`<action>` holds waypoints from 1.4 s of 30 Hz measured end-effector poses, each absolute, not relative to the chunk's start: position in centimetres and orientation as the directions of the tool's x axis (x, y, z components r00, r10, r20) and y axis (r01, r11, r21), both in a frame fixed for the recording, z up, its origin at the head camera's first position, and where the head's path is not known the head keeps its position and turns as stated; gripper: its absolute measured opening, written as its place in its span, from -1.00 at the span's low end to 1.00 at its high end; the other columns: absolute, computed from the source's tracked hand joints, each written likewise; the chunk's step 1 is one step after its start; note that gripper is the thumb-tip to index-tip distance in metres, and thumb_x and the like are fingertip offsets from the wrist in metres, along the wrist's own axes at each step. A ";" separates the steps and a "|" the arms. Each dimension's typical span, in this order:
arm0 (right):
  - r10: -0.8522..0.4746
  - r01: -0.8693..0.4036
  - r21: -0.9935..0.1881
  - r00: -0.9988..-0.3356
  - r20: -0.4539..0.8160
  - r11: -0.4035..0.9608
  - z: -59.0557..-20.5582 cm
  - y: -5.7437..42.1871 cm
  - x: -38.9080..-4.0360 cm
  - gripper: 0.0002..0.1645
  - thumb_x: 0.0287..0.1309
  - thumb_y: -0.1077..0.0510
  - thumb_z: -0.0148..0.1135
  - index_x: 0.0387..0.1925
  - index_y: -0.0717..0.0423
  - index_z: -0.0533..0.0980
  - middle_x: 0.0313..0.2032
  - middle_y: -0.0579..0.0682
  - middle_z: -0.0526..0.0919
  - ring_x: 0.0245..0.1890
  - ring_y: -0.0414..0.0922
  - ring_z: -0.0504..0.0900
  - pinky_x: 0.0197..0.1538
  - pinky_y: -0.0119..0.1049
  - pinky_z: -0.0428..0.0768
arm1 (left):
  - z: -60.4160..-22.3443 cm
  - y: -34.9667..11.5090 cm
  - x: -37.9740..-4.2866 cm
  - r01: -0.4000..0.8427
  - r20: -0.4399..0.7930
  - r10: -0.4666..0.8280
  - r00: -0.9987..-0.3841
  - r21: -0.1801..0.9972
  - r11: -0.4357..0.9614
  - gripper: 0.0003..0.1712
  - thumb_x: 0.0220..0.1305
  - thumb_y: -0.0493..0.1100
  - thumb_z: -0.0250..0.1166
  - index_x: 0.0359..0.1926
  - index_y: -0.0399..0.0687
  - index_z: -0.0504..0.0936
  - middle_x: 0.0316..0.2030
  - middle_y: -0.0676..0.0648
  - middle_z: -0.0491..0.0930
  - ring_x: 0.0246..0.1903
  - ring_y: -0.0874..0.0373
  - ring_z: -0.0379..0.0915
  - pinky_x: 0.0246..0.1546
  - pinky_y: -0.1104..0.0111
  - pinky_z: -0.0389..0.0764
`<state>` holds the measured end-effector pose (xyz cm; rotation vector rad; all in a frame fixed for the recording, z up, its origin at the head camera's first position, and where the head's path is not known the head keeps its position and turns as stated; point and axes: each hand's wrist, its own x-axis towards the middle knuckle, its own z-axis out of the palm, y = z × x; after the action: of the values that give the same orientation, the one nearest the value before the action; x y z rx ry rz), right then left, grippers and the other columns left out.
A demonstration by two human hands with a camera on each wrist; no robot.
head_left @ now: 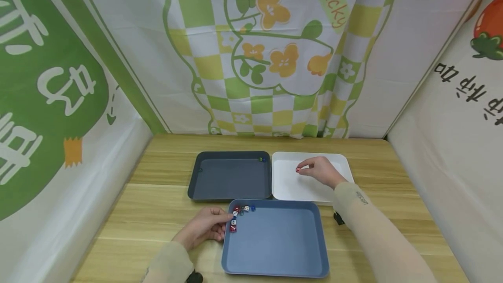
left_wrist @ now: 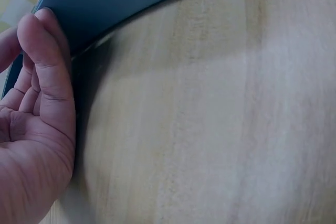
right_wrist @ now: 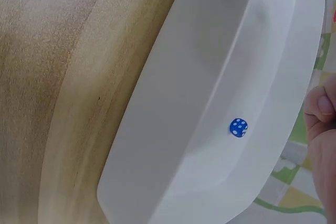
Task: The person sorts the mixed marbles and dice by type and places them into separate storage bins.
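Note:
Over the white tray (head_left: pixel 288 189), my right hand (head_left: pixel 322 171) pinches a small red die (head_left: pixel 298 170) between thumb and fingertips. A blue die (right_wrist: pixel 238 128) with white dots lies in that tray in the right wrist view, where only part of the hand (right_wrist: pixel 323 114) shows at the right edge. My left hand (head_left: pixel 205 226) holds the left rim of the blue tray (head_left: pixel 279 241), its fingers (left_wrist: pixel 52 72) against the outer wall. Several red, white and blue dice (head_left: pixel 234 222) are gathered inside that tray's upper left corner, close to the left thumb.
A dark grey tray (head_left: pixel 229 180) stands left of the white one, with a few small dark or coloured pieces (head_left: pixel 262 159) near its edges. All three trays sit close together on a wooden table (head_left: pixel 157 178). A patterned curtain (head_left: pixel 275 112) hangs behind; printed cloth walls flank both sides.

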<state>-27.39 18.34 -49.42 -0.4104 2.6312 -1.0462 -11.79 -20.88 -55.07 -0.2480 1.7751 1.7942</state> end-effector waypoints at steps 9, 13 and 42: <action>-0.299 -0.080 -0.714 -0.936 -0.186 0.695 -50.1 18.9 -28.0 -0.76 0.26 -0.03 0.42 -0.08 -0.09 0.77 0.04 -0.01 0.72 -0.06 -0.02 0.49 -0.06 -0.15 0.45 | -55.0 -21.0 -11.9 -0.558 -0.544 0.300 -0.784 0.828 0.043 -0.69 0.30 -0.03 0.43 -0.26 -0.22 0.67 -0.56 0.00 0.59 -0.63 0.26 0.56 -0.56 0.44 0.62; -0.293 -0.079 -0.708 -0.938 -0.186 0.702 -50.3 18.9 -28.0 -0.76 0.27 -0.01 0.41 -0.08 -0.06 0.77 0.02 0.01 0.72 -0.09 -0.01 0.48 -0.08 -0.15 0.43 | -55.0 -21.0 -12.0 -0.562 -0.546 0.305 -0.781 0.826 0.037 -0.71 0.31 -0.04 0.42 -0.26 -0.22 0.67 -0.56 0.00 0.58 -0.63 0.27 0.56 -0.56 0.44 0.62; -0.269 -0.114 -0.648 -0.952 -0.144 0.753 -52.7 18.5 -28.6 -0.85 0.19 0.09 0.47 -0.22 0.02 0.79 -0.18 -0.02 0.77 -0.23 -0.07 0.52 -0.09 -0.18 0.48 | -55.1 -21.3 -12.1 -0.574 -0.547 0.342 -0.764 0.818 0.026 -0.71 0.29 -0.02 0.44 -0.31 -0.18 0.65 -0.57 0.00 0.58 -0.64 0.27 0.56 -0.56 0.44 0.62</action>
<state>-28.60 18.50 -52.68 -0.3020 2.7232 -0.9838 -12.11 -21.35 -55.11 -0.2386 1.6598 1.8089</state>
